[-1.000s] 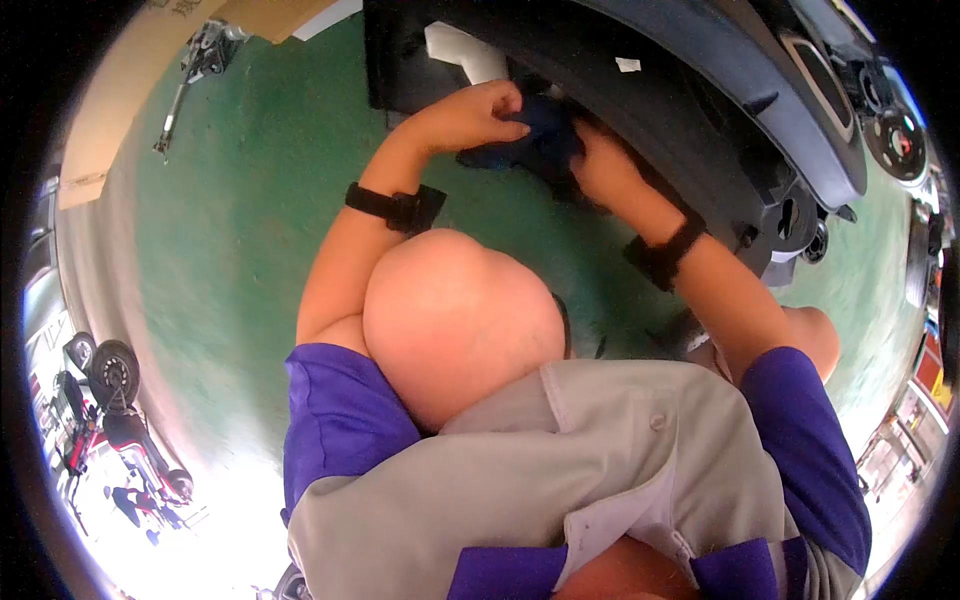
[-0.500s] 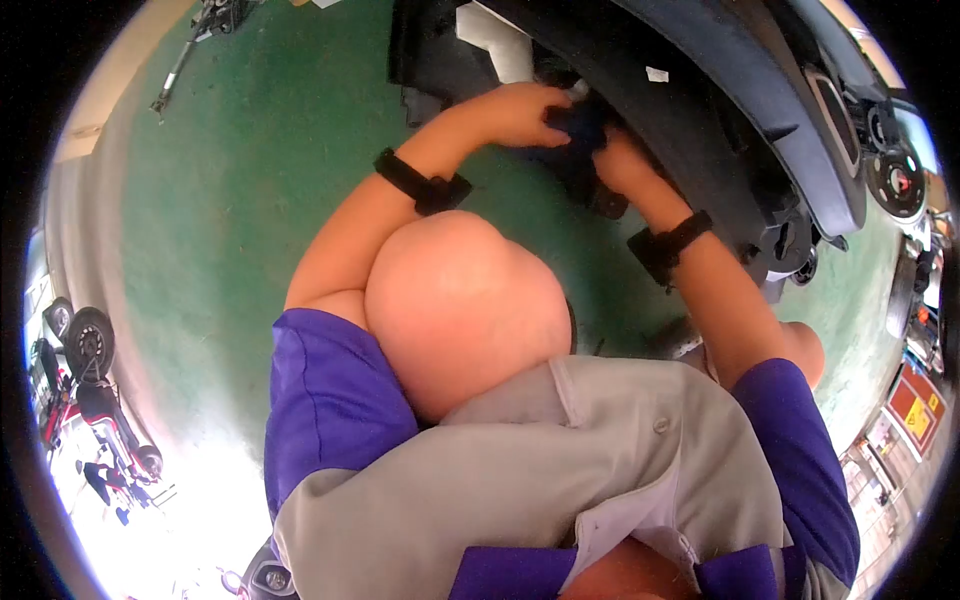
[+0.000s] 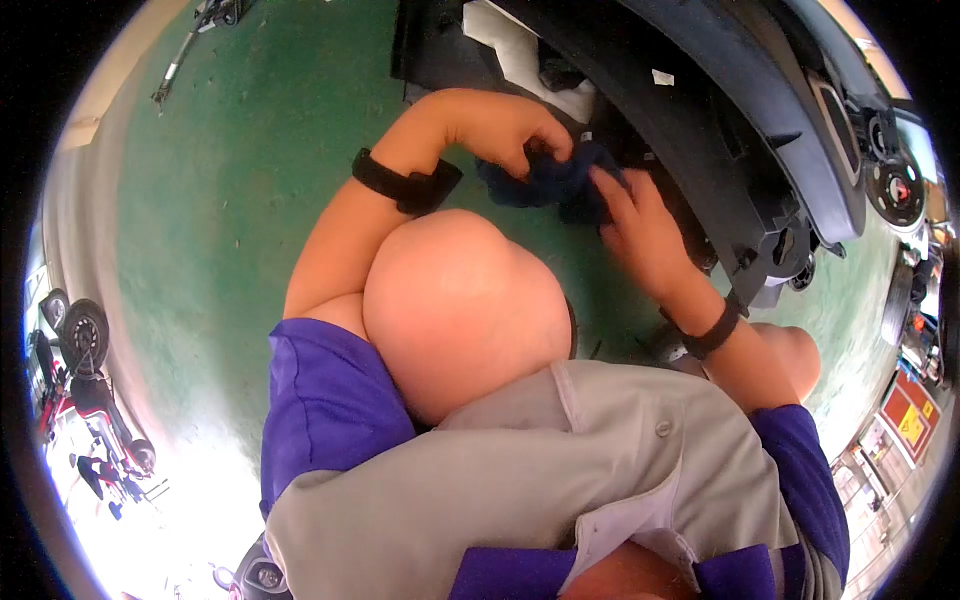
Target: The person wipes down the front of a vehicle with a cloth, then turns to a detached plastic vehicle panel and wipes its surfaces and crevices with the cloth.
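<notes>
A crumpled dark blue cloth (image 3: 545,188) is stretched between my two hands, over the green floor beside a large black plastic panel (image 3: 690,110). My left hand (image 3: 510,130) grips the cloth from the left, with its fingers curled down into it. On the right, my right hand (image 3: 645,225) holds the other end between thumb and fingers. A white piece (image 3: 520,60) lies among the black parts just beyond my hands. Both wrists wear black bands.
My bare knee (image 3: 465,310) rises below my left forearm. A metal tool-like part (image 3: 178,65) lies on the green floor (image 3: 260,120) at the upper left. Wheels and a red machine (image 3: 95,390) stand far left. A red and yellow sign (image 3: 908,420) is at the right.
My right hand has moved down and away from the black panel, turning with its end of the cloth. The cloth is more spread out, and more of the white piece shows.
</notes>
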A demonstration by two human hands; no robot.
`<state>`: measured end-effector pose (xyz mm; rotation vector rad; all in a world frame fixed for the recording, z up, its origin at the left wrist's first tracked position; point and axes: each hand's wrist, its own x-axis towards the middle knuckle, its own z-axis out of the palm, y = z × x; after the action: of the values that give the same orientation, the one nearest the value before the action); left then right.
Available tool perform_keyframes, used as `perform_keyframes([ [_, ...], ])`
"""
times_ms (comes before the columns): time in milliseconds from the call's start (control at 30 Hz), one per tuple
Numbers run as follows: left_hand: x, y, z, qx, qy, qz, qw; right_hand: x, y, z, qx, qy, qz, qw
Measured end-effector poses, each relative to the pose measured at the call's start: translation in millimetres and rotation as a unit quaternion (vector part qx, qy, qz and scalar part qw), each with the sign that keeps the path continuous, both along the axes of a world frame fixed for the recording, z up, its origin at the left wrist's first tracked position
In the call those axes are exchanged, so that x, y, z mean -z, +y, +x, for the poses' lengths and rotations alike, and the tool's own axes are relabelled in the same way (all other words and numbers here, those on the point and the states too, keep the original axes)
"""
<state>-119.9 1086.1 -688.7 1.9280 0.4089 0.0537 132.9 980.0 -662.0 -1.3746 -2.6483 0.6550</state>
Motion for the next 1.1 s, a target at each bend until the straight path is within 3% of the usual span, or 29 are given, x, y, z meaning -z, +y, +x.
perform_keyframes([
  [67, 7.1, 3.0, -4.7, -0.055, 0.029, -0.009, 0.998, -4.5, -7.6, 4.2, -0.018, 0.003, -0.017, 1.000],
  [200, 28.7, 8.8, -9.9, -0.120, 0.014, 0.074, 0.990, 24.8, -3.4, 1.7, 0.103, -0.085, -0.001, 0.991],
  [300, 41.3, 1.0, 7.5, -0.128, 0.023, 0.012, 0.991, 46.4, 17.7, -9.5, 0.129, -0.174, -0.027, 0.976],
  [367, 45.4, -4.9, 20.3, -0.075, 0.029, 0.064, 0.995, 70.5, 34.0, -12.8, 0.102, -0.228, -0.054, 0.967],
  [467, 47.4, -10.2, 30.2, -0.037, 0.059, 0.082, 0.994, 68.2, 43.1, -24.9, 0.075, -0.220, -0.073, 0.970],
  [667, 40.3, -4.6, 22.7, -0.021, 0.079, 0.013, 0.997, 33.2, 14.5, -2.7, 0.083, -0.136, -0.013, 0.987],
  [733, 40.5, -8.2, 26.3, -0.048, 0.086, -0.011, 0.995, 38.1, 13.0, -1.6, 0.130, -0.185, -0.043, 0.973],
  [833, 65.5, -14.8, 35.5, -0.088, -0.004, 0.151, 0.985, 53.6, 23.3, -4.6, 0.148, -0.183, -0.070, 0.969],
  [967, 58.3, -8.1, 33.9, -0.053, 0.062, 0.127, 0.989, 65.4, 42.8, -18.0, 0.112, -0.206, -0.118, 0.965],
  [1100, 42.6, -8.9, 28.4, -0.040, 0.085, 0.054, 0.994, 31.5, 35.4, -10.0, 0.076, -0.209, -0.111, 0.969],
])
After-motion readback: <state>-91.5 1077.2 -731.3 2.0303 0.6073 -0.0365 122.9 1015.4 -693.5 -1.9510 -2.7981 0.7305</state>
